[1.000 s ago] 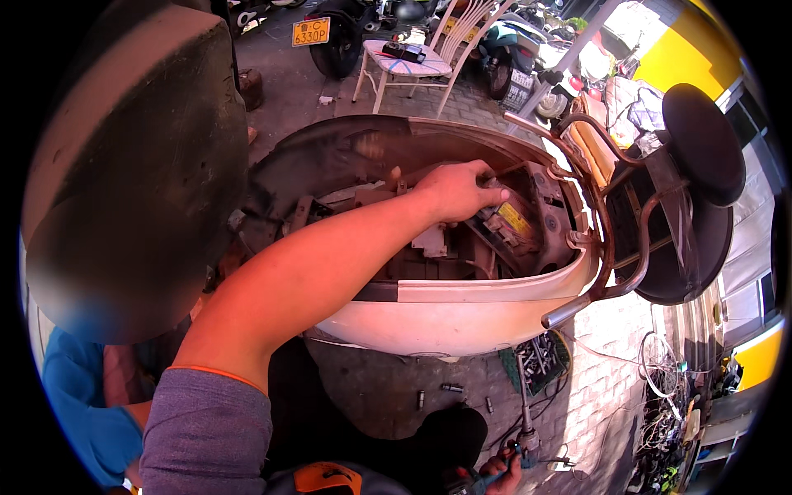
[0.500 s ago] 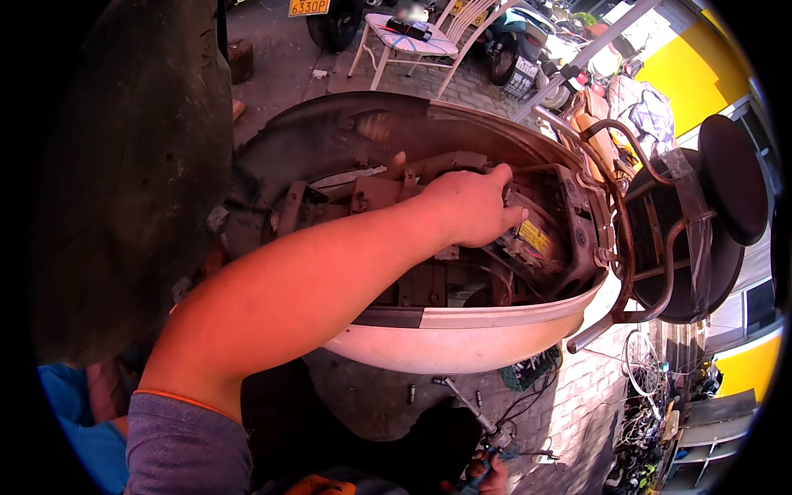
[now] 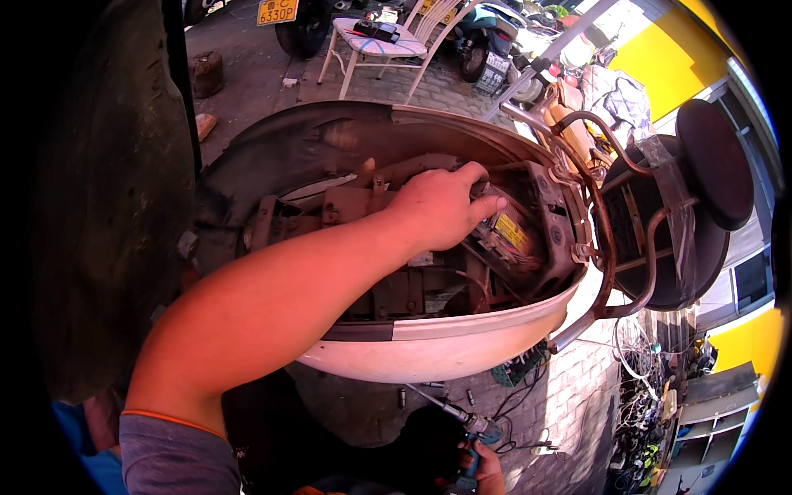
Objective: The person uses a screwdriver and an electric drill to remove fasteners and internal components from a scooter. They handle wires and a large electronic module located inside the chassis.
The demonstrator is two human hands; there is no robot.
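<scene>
My left forearm crosses the opened rear body of a scooter [image 3: 462, 338], with the seat off. Over its right part, my left hand [image 3: 437, 206] is closed, thumb stretched to the right. Something dark shows between thumb and forefinger, too little to name. Just right of the thumb lies a box with a yellow label [image 3: 513, 233] and wires beside it. Low in the picture, below the white panel, my right hand [image 3: 488, 470] is wrapped round the handle of a blue-green power drill [image 3: 478, 433]. Its long shaft points up and left.
A bent metal rack [image 3: 606, 247] with a round dark backrest [image 3: 716, 165] rises at the scooter's right end. A large dark panel [image 3: 107, 206] stands at the left. Beyond are a white chair [image 3: 388, 45] and parked scooters. Cables [image 3: 528, 392] lie on the paving.
The view has shifted, so the scooter sits further left. My right hand has brought the drill up further into view. My left hand stays at the same spot inside the scooter.
</scene>
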